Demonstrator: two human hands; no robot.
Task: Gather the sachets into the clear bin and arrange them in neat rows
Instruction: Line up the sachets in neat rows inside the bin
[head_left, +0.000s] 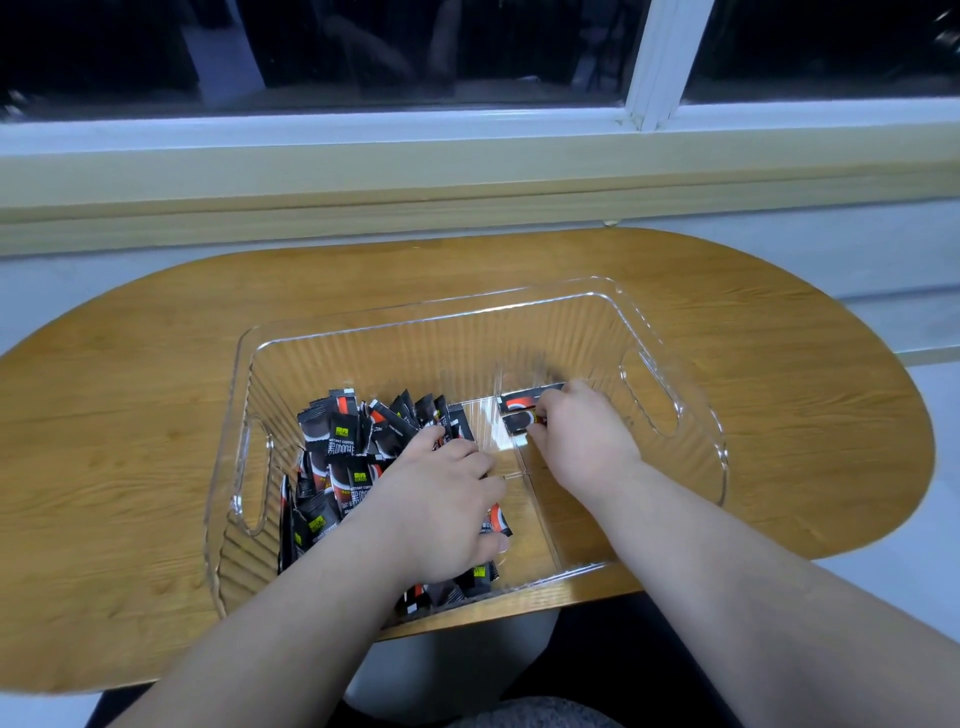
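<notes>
In the clear bin (415, 343) on the table (130, 389): gathering apparently done, loose heap of sachets (337, 441) at left under the flat, spread left hand (441, 499). At far right, just two laid in line, one sachet (517, 422) pinched by curled right hand (582, 441). Rows mostly left to make.

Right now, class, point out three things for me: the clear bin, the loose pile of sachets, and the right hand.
clear bin (415, 353): head view, ribbed far wall.
pile of sachets (340, 434): head view, front of one sachet.
right hand (582, 436): head view, back of hand.
</notes>
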